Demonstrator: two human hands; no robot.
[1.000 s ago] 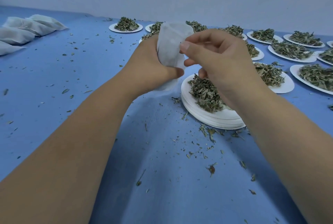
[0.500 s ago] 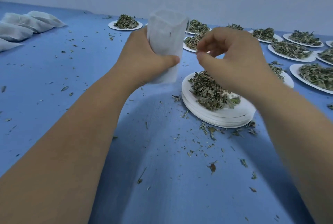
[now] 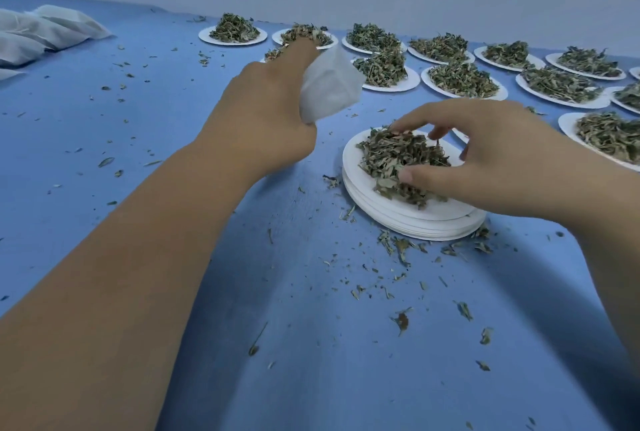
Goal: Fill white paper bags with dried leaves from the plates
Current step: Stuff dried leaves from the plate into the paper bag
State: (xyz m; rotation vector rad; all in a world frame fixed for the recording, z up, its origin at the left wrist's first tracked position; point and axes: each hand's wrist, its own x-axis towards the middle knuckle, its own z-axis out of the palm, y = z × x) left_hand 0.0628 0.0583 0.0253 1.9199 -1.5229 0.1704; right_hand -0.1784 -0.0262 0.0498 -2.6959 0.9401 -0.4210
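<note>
Clutching the white paper bag (image 3: 329,91), the left grip (image 3: 266,119) hovers as the right grip (image 3: 495,164) curls round plated dried leaves (image 3: 394,157).

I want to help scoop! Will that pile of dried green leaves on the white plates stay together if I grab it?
Probably not: the pile of dried green leaves looks loose, and crumbs litter the blue cloth. It likely feels light and crumbles if the right hand squeezes hard.
</note>
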